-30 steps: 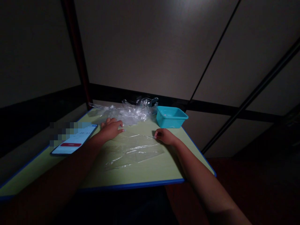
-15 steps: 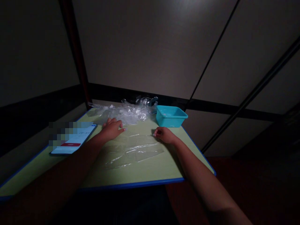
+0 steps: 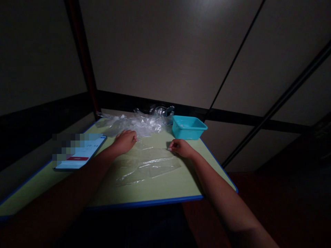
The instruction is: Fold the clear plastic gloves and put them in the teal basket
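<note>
A clear plastic bag point(image 3: 155, 165) lies spread flat on the table in front of me, creased and shiny. My left hand point(image 3: 126, 141) is at its far left corner, fingers curled and thumb closed in against them, apparently pinching the bag's edge. At the far right corner my right hand point(image 3: 181, 148) pinches the edge between thumb and fingertips. Just beyond my left hand lies a crumpled heap of clear plastic bags point(image 3: 144, 124). A turquoise plastic basket point(image 3: 190, 132) stands a little beyond my right hand.
The pale green table point(image 3: 165, 187) has a blue rim. A phone or tablet point(image 3: 80, 158) with a lit screen lies at the left, beside my left forearm. Dark panelled doors point(image 3: 160, 62) rise right behind the table.
My left thumb, stretched out before, has closed in against the fingers at the bag's edge. My right hand and the bag have barely moved.
</note>
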